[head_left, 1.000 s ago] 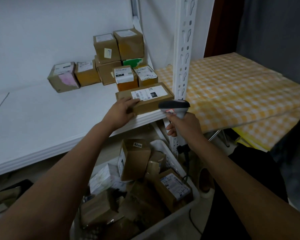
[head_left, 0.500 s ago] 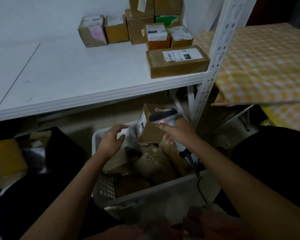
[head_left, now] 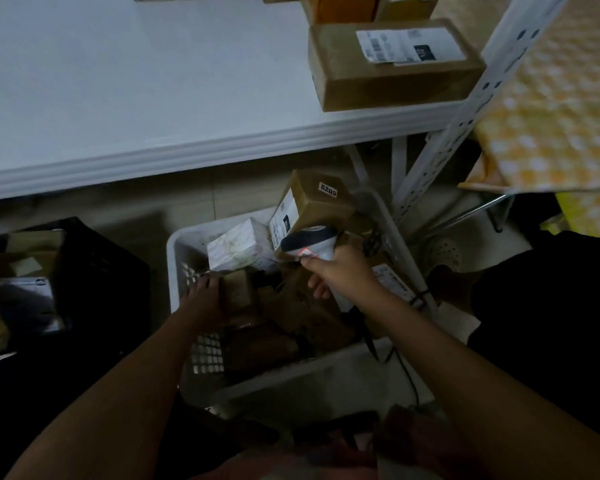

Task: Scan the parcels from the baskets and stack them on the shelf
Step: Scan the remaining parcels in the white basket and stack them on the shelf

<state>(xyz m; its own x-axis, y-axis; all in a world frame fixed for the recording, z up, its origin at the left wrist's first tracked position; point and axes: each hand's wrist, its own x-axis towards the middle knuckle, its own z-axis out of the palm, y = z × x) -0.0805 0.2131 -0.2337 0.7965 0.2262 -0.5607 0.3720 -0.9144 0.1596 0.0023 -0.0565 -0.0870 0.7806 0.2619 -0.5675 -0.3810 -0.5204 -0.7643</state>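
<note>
My left hand (head_left: 205, 296) reaches down into the white basket (head_left: 178, 251) and grips a small brown parcel (head_left: 239, 292) by its left side. My right hand (head_left: 340, 276) holds the barcode scanner (head_left: 309, 241) over the basket, head pointing left. A white box (head_left: 234, 250) and a tall brown box labelled B205 (head_left: 314, 202) stand at the basket's far end, with several more brown parcels in the dim heap below. On the white shelf (head_left: 118, 98) lies a flat brown parcel (head_left: 392, 69) with a white label, near the front right corner.
The shelf's perforated white post (head_left: 465, 116) rises right of the basket. A black basket (head_left: 101, 271) with parcels stands to the left. A yellow checked cloth (head_left: 551, 116) covers a table at right. More boxes (head_left: 343, 6) sit at the shelf's back.
My left hand let go of the flat parcel on the shelf and dropped into the white basket, down to a small brown parcel. My view tilted downward. The scanner lowered over the basket.
</note>
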